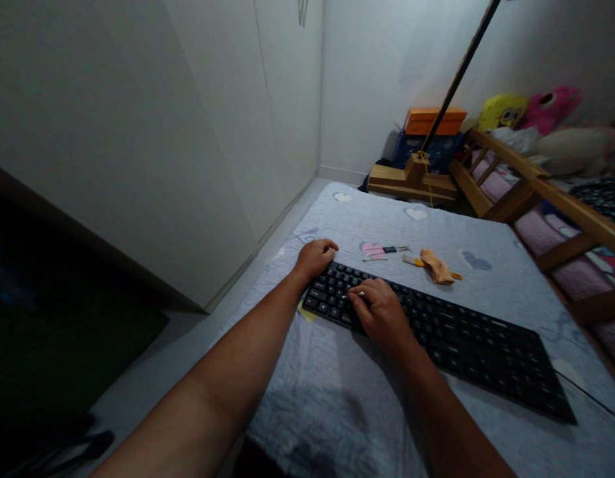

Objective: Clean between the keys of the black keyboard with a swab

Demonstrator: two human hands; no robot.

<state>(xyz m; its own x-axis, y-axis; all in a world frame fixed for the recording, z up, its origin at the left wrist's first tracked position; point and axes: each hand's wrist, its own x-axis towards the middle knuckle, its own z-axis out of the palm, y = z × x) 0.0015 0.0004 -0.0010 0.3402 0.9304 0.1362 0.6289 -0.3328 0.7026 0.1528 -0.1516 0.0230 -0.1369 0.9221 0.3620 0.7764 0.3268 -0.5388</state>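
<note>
A black keyboard (451, 325) lies at a slant on the patterned bed cover. At its far left corner, my left hand (315, 257) is closed on the edge with curled fingers. My right hand (380, 309) is over the left part of the keys, pinching a thin white cotton swab (360, 294). The swab's tip points left, close to the keys; whether it touches them I cannot tell. Beyond the keyboard lie a second cotton swab (375, 259), a wire tool with a dark handle (389, 250), a yellow-handled brush (412, 261) and a crumpled orange cloth (437, 266).
A pale cabinet (212, 133) rises on the left. A wooden bed rail (561, 206) runs along the right. Behind the bed cover (327, 372) are a wooden stand with a pole (414, 174), an orange box (434, 121) and plush toys (504, 111). A cable (589, 396) leaves the keyboard's right end.
</note>
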